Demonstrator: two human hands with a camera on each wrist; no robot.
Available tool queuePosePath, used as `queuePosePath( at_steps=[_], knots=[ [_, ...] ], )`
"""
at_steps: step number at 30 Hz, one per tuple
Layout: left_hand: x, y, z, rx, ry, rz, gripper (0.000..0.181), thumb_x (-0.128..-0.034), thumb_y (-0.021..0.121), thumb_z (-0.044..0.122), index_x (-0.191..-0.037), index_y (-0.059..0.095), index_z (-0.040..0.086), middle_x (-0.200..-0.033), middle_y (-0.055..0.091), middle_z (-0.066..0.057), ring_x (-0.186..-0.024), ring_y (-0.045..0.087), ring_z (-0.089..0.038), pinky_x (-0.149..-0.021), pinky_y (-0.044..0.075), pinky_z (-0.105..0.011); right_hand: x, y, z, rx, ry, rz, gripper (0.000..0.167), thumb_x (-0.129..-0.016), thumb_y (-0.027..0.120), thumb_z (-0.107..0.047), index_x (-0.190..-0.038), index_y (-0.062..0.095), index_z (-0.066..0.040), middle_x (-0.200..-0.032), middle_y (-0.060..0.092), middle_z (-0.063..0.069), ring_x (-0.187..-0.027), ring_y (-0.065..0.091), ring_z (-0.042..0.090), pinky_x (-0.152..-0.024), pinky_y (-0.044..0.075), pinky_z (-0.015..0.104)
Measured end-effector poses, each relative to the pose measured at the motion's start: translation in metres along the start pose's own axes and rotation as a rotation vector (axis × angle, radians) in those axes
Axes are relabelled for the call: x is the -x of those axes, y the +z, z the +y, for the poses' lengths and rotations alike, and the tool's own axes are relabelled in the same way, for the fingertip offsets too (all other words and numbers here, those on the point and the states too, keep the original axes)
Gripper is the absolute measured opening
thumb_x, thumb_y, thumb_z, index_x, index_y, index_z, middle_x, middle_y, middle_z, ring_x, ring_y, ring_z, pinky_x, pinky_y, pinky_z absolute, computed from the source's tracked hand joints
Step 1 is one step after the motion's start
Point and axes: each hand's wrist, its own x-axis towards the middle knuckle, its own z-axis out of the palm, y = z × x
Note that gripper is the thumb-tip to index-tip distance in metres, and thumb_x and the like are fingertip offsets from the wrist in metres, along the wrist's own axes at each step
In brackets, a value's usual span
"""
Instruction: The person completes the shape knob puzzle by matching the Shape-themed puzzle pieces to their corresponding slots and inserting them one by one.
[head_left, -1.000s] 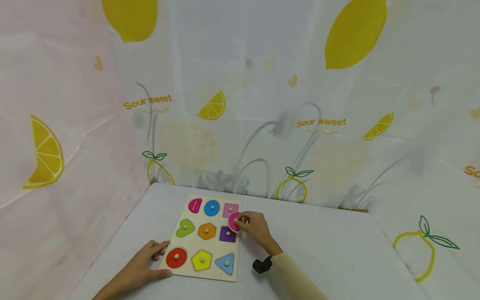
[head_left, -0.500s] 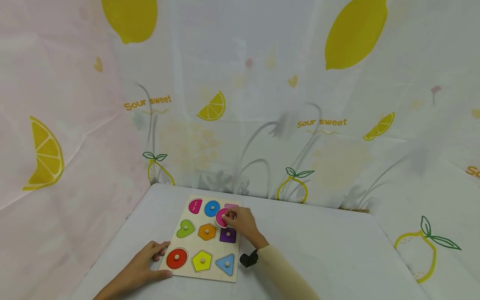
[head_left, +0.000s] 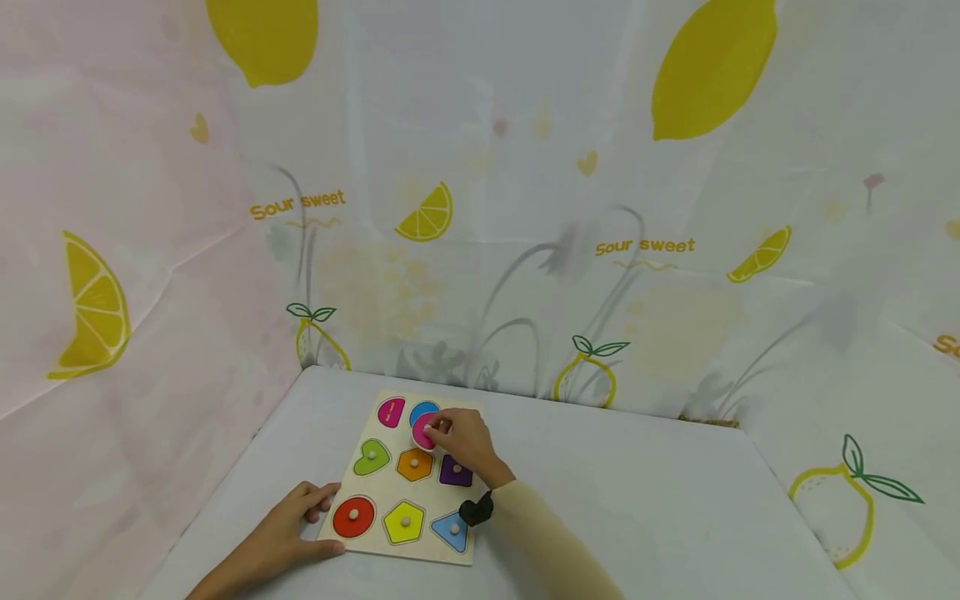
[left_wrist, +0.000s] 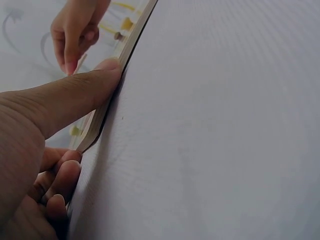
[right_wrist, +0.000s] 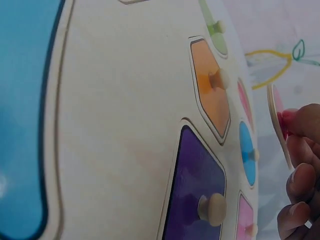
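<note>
A wooden peg puzzle board lies flat on the white table. My left hand grips its near left corner; in the left wrist view the thumb rests on one edge and curled fingers lie at the corner. Between thumb and fingertips, my right hand pinches the knob of a pink rounded piece. This piece is held above the board, partly covering the blue oval piece; the right wrist view shows it apart from the surface. At the far left corner is a pink half-round recess with small lettering.
Other knobbed pieces sit in the board: a green heart, orange hexagon, purple square, red circle, yellow pentagon and blue triangle. A lemon-printed cloth stands behind the table.
My right hand has carried the pink piece leftward over the board, from its right edge to the blue oval. The left hand and board have stayed in place.
</note>
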Motion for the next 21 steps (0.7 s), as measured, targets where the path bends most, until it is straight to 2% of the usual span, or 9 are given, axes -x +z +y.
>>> queuePosePath(
  at_steps=[4, 10, 15, 21],
  knots=[
    [0.001, 0.000, -0.002, 0.004, -0.003, -0.004, 0.094, -0.0666, 0.096, 0.041, -0.144, 0.057, 0.005, -0.100, 0.047, 0.000, -0.094, 0.046, -0.014, -0.077, 0.043, -0.024, -0.007, 0.007, -0.005, -0.021, -0.037, 0.004, 0.014, -0.095, 0.077, -0.026, -0.090, 0.076, -0.013, -0.069, 0.057, -0.010, -0.062, 0.047, 0.003, -0.051, 0.040, 0.018],
    [0.000, 0.001, -0.003, 0.020, 0.020, -0.009, 0.093, -0.0678, 0.096, 0.041, -0.145, 0.058, 0.006, -0.101, 0.048, 0.001, -0.094, 0.047, -0.014, -0.077, 0.045, -0.023, -0.018, 0.014, -0.008, -0.022, -0.033, -0.012, 0.014, -0.095, 0.076, -0.026, -0.090, 0.078, -0.013, -0.070, 0.059, -0.010, -0.065, 0.048, 0.003, -0.059, 0.042, 0.018],
    [0.000, 0.001, -0.003, 0.023, 0.005, -0.008, 0.093, -0.0670, 0.096, 0.039, -0.144, 0.058, 0.005, -0.101, 0.047, 0.000, -0.095, 0.046, -0.016, -0.076, 0.044, -0.024, -0.026, 0.019, -0.010, -0.039, -0.043, -0.035, 0.012, -0.095, 0.076, -0.022, -0.090, 0.078, -0.011, -0.069, 0.060, -0.009, -0.065, 0.049, 0.004, -0.060, 0.042, 0.020],
    [0.001, 0.000, -0.003, 0.020, 0.021, -0.013, 0.093, -0.0681, 0.096, 0.040, -0.145, 0.057, 0.004, -0.101, 0.047, 0.000, -0.095, 0.046, -0.014, -0.077, 0.044, -0.023, -0.034, 0.021, -0.011, -0.030, 0.008, -0.085, 0.013, -0.096, 0.075, -0.024, -0.094, 0.079, -0.011, -0.069, 0.059, -0.009, -0.066, 0.049, 0.005, -0.063, 0.043, 0.020]
  ],
)
